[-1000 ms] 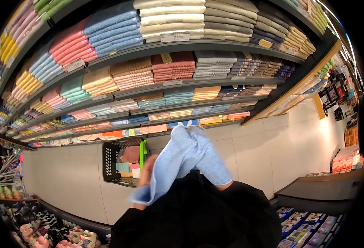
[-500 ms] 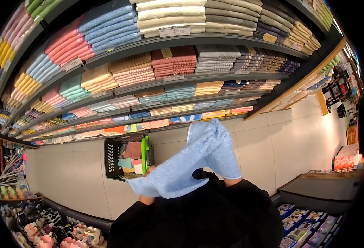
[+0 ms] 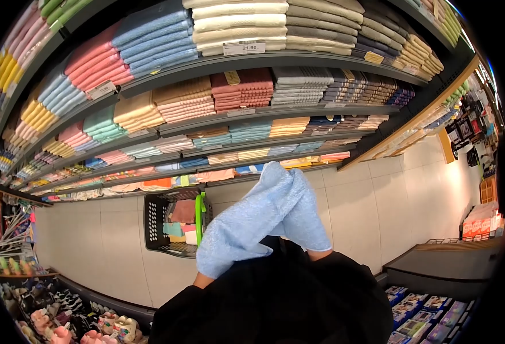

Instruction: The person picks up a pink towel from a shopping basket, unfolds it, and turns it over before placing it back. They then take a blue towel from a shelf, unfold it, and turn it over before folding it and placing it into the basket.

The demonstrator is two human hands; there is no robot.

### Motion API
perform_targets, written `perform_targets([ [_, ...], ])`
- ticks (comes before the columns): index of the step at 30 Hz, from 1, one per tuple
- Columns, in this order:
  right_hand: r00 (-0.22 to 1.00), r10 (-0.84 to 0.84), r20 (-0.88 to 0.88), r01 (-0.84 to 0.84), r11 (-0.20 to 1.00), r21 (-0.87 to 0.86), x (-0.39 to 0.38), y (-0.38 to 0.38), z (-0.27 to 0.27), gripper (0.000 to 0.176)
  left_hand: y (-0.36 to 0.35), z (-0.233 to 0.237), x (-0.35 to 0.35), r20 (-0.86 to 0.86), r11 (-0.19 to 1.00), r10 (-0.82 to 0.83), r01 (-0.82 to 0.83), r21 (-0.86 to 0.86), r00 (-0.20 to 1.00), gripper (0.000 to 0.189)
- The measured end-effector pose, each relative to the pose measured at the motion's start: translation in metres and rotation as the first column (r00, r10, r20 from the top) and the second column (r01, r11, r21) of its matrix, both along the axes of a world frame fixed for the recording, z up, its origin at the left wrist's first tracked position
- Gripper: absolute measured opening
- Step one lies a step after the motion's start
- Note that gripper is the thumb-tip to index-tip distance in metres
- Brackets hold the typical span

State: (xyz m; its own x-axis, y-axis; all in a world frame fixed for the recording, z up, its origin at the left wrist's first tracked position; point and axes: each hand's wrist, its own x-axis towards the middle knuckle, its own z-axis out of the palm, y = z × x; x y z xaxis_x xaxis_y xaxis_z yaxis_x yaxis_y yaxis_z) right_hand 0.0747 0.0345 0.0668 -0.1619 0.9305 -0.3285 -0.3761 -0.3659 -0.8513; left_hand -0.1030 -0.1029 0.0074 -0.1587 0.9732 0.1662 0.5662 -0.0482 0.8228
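the left hand (image 3: 204, 279) is buried under a light blue towel (image 3: 264, 221); only the wrist end shows below the cloth's lower edge, so i cannot tell how far the fingers are curled or what they pinch. the right hand (image 3: 316, 254) is covered the same way, with a strip of wrist showing above the dark sleeve (image 3: 275, 298), and its grip is hidden too. the towel is up in front of the chest, bunched and draped over both hands, peaking between them and hanging lower on the left.

beyond it a black basket (image 3: 156, 221) with a green handle (image 3: 198, 213) stands on the tiled floor (image 3: 367, 212), some folded cloths inside. behind that run shelves (image 3: 252, 60) packed with folded towels in many colours, with a price tag (image 3: 243, 49) on the top edge.

the likely trouble is the towel sliding off. it looks loosely gathered rather than gripped at the corners, so if one hand lets go or shifts under it, the heavier left side could pull the rest down onto the floor. bunched like this, it could also end up folded unevenly, with edges that don't meet.
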Motion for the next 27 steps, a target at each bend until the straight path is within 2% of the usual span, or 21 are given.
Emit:
perform_targets([
  [1, 0.925, 0.007, 0.38, -0.111, 0.961, 0.252, 0.003, -0.003, 0.003, 0.018, -0.002, 0.005, -0.002, 0.0, 1.0, 0.01, -0.01, -0.007, 1.0, 0.043],
  [2, 0.718, -0.091, 0.69, -0.301, 0.853, 0.426, 0.003, -0.005, 0.01, 0.022, -0.002, 0.01, -0.003, -0.004, 1.0, 0.025, -0.025, -0.014, 1.0, 0.043],
  [3, 0.718, -0.088, 0.69, -0.304, 0.853, 0.425, 0.0, -0.005, 0.02, 0.022, -0.003, 0.009, -0.006, 0.001, 0.999, 0.031, -0.031, -0.028, 1.0, 0.043],
  [4, 0.725, 0.054, 0.687, -0.312, 0.915, 0.257, -0.006, -0.003, 0.035, 0.028, -0.003, 0.012, -0.007, 0.004, 0.998, 0.043, -0.043, -0.037, 0.999, 0.043],
  [5, 0.729, 0.191, 0.657, -0.321, 0.944, 0.081, -0.01, -0.001, 0.043, 0.033, -0.006, -0.005, -0.01, 0.004, 0.998, 0.043, -0.043, -0.037, 0.999, 0.043],
  [6, 0.758, 0.19, 0.624, -0.311, 0.946, 0.09, -0.013, -0.001, 0.042, 0.034, -0.009, -0.036, -0.015, 0.259, 0.991, 0.06, -0.026, -0.132, 0.964, 0.055],
  [7, 0.794, 0.153, 0.588, -0.289, 0.947, 0.143, -0.014, -0.002, 0.033, 0.034, -0.008, -0.042, -0.018, 0.495, 0.975, 0.098, 0.015, -0.22, 0.864, 0.068],
  [8, 0.836, 0.116, 0.536, -0.258, 0.946, 0.197, -0.013, -0.003, 0.022, 0.035, -0.015, -0.043, -0.021, 0.494, 0.975, 0.098, 0.015, -0.22, 0.864, 0.068],
  [9, 0.87, 0.087, 0.485, -0.226, 0.945, 0.236, -0.013, -0.004, 0.01, 0.035, -0.02, -0.025, -0.021, 0.238, 0.992, 0.044, -0.014, -0.124, 0.97, 0.068],
  [10, 0.892, 0.074, 0.447, -0.201, 0.949, 0.244, -0.014, -0.005, 0.001, 0.036, -0.023, -0.013, -0.021, -0.04, 1.0, 0.013, -0.014, -0.022, 0.999, 0.068],
  [11, 0.913, 0.055, 0.405, -0.172, 0.951, 0.258, -0.014, -0.006, -0.006, 0.036, -0.022, -0.004, -0.02, -0.111, 1.0, -0.004, 0.007, 0.024, 0.994, 0.067],
  [14, 0.946, 0.03, 0.324, -0.12, 0.957, 0.262, -0.011, -0.009, -0.014, 0.038, -0.015, 0.014, -0.02, -0.188, 0.992, -0.08, 0.097, 0.079, 0.979, 0.064],
  [23, 0.982, 0.035, 0.185, -0.075, 0.974, 0.215, -0.009, -0.018, -0.024, 0.043, 0.009, 0.027, -0.015, -0.234, 0.962, -0.219, 0.25, 0.11, 0.947, 0.056],
  [27, 0.921, 0.316, 0.228, -0.328, 0.945, 0.014, -0.023, -0.046, 0.036, 0.043, 0.01, 0.025, -0.011, -0.235, 0.957, -0.234, 0.266, 0.116, 0.943, 0.053],
])
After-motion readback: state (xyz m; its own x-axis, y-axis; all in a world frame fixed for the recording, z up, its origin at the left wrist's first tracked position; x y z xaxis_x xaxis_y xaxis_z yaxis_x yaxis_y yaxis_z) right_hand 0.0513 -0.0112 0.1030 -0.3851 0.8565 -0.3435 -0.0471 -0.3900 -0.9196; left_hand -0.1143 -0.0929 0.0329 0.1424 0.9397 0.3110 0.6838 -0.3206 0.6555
